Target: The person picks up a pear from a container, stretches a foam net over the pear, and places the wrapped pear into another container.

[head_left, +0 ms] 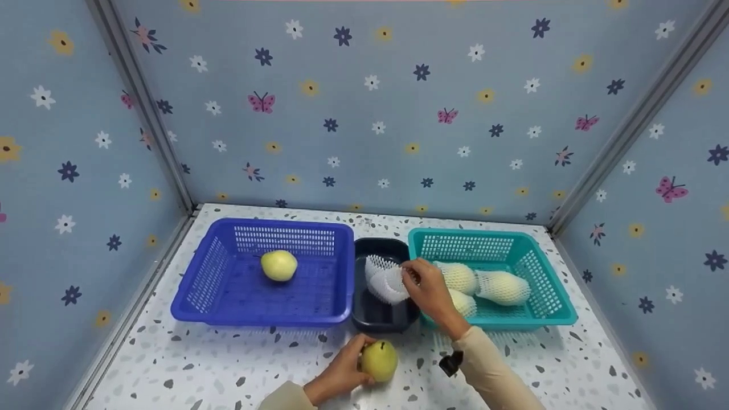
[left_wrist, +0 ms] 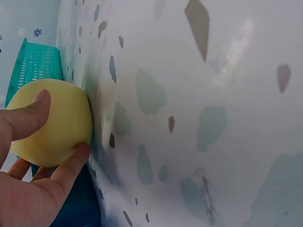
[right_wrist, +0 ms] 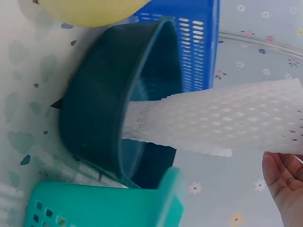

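Note:
My left hand (head_left: 344,367) grips a bare yellow-green pear (head_left: 380,362) at the front of the table, its stem upward. In the left wrist view the thumb and fingers lie around the pear (left_wrist: 61,125), low at the tabletop. Over the small dark bin (head_left: 385,327), my right hand (head_left: 431,290) pinches the end of a white foam net sleeve (right_wrist: 227,116). The sleeve's other end is still inside the bin. Whether more sleeves lie beneath is hard to tell.
A blue basket (head_left: 262,314) on the left holds one bare pear (head_left: 279,265). To the right, a teal basket (head_left: 555,296) holds several pears in foam nets, one of them a netted pear (head_left: 503,287). Flowered panels (head_left: 364,114) enclose the back and sides.

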The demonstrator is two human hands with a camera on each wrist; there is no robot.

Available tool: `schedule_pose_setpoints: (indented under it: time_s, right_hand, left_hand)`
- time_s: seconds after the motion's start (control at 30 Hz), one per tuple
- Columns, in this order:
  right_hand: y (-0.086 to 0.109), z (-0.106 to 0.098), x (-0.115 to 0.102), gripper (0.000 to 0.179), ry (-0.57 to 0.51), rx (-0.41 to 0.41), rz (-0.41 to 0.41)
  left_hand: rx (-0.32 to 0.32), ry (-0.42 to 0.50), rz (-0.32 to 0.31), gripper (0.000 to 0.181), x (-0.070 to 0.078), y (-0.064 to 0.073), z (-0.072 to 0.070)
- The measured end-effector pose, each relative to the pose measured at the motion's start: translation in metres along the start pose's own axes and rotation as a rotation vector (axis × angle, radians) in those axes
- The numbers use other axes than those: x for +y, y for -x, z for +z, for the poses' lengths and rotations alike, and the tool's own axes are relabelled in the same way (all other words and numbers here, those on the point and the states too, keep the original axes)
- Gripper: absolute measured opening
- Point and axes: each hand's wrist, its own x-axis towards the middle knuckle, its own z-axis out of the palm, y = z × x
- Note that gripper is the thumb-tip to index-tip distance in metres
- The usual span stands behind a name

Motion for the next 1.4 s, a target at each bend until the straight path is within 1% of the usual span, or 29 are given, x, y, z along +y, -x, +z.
schedule_pose_setpoints:
  time_s: [0.17, 0.4, 0.47, 0.6, 0.7, 0.87, 0.97, 1.07, 1.17, 1.27, 1.4]
  right_hand:
    - [-0.002, -0.007, -0.006, 0.008, -0.032, 0.031, -0.027]
    - [-0.002, -0.017, -0.019, 0.010, -0.084, 0.044, -0.003]
    - [-0.003, -0.021, -0.026, 0.012, -0.092, 0.056, -0.006]
    - [-0.006, -0.034, -0.051, 0.013, -0.104, 0.083, -0.013]
    - [-0.006, -0.042, -0.064, 0.012, -0.094, 0.082, -0.003]
    - [-0.005, -0.051, -0.071, 0.012, -0.080, 0.086, 0.032]
    - [-0.004, -0.056, -0.071, 0.013, -0.098, 0.102, 0.027]
    - [-0.002, -0.060, -0.070, 0.013, -0.112, 0.119, 0.021]
    - [-0.001, -0.064, -0.071, 0.012, -0.118, 0.134, 0.033]
    - [0.000, -0.068, -0.072, 0.012, -0.123, 0.141, 0.073]
    - [0.000, -0.071, -0.074, 0.010, -0.124, 0.132, 0.131]
  left_hand:
    - [0.005, 0.025, -0.008, 0.063, 0.000, 0.000, 0.000]
    - [0.010, 0.010, 0.000, 0.063, 0.000, 0.001, 0.001]
    - [0.012, 0.011, 0.008, 0.062, 0.000, 0.002, 0.001]
    - [0.007, 0.015, 0.011, 0.062, 0.000, 0.002, 0.002]
    - [0.007, 0.011, 0.011, 0.062, 0.001, 0.002, 0.003]
    - [0.014, 0.016, 0.012, 0.063, 0.002, 0.002, 0.003]
    - [0.012, 0.016, 0.006, 0.065, 0.002, 0.001, 0.002]
    - [0.003, -0.004, 0.007, 0.067, 0.003, 0.001, 0.001]
    - [-0.010, -0.032, 0.007, 0.068, 0.004, 0.002, 0.000]
    - [-0.029, -0.062, 0.006, 0.068, 0.006, 0.003, -0.001]
    - [-0.034, -0.147, 0.031, 0.066, 0.011, 0.004, -0.003]
